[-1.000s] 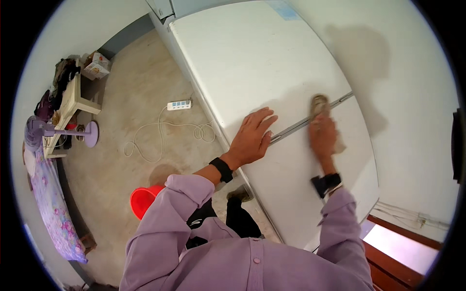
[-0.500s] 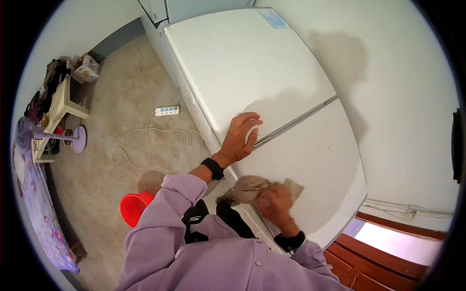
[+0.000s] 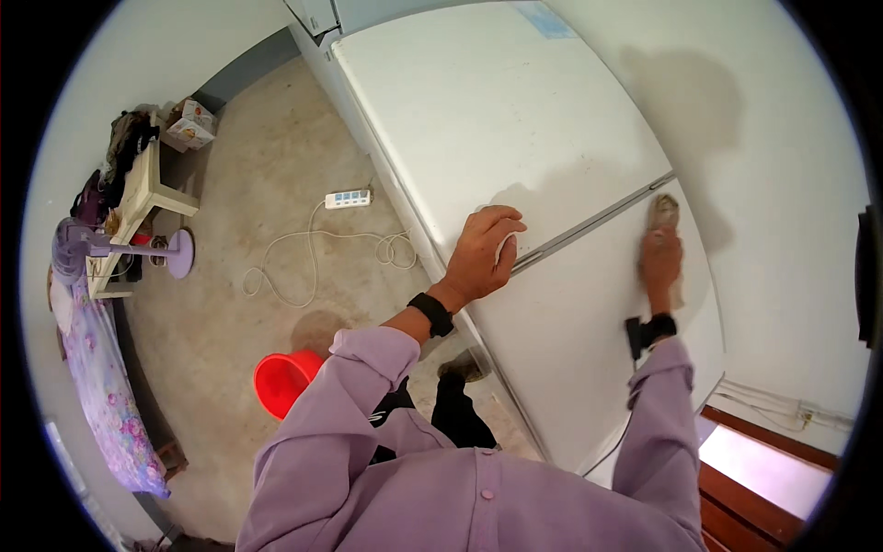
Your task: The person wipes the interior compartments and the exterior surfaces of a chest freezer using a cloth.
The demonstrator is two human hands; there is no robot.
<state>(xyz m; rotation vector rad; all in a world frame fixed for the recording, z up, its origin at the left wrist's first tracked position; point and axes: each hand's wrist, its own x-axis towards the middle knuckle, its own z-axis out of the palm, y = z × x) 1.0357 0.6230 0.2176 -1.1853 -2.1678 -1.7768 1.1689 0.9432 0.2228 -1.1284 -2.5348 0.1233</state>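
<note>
My right hand (image 3: 660, 262) presses a crumpled beige cloth (image 3: 664, 210) against the far right part of a white two-panel appliance (image 3: 570, 340) that looks like a refrigerator, near the end of its grey seam (image 3: 598, 221). The cloth bunches past my fingers and also shows beside them. My left hand (image 3: 483, 253) rests at the near edge, by the other end of the seam. Its fingers are loosely curved and apart, holding nothing. Small dark specks dot the white surface. Each wrist wears a black band.
A red bucket (image 3: 283, 385) stands on the floor at left. Near it lies a white power strip (image 3: 348, 199) with a looping cord. Farther left are a purple fan (image 3: 180, 254), a wooden bench (image 3: 147, 189) with clothes, and a floral cloth (image 3: 115, 396). A wall borders the right side.
My right hand has swept the cloth from the near side of the panel to its far right, with that arm stretched out. My left hand keeps its place by the seam. The view has shifted slightly.
</note>
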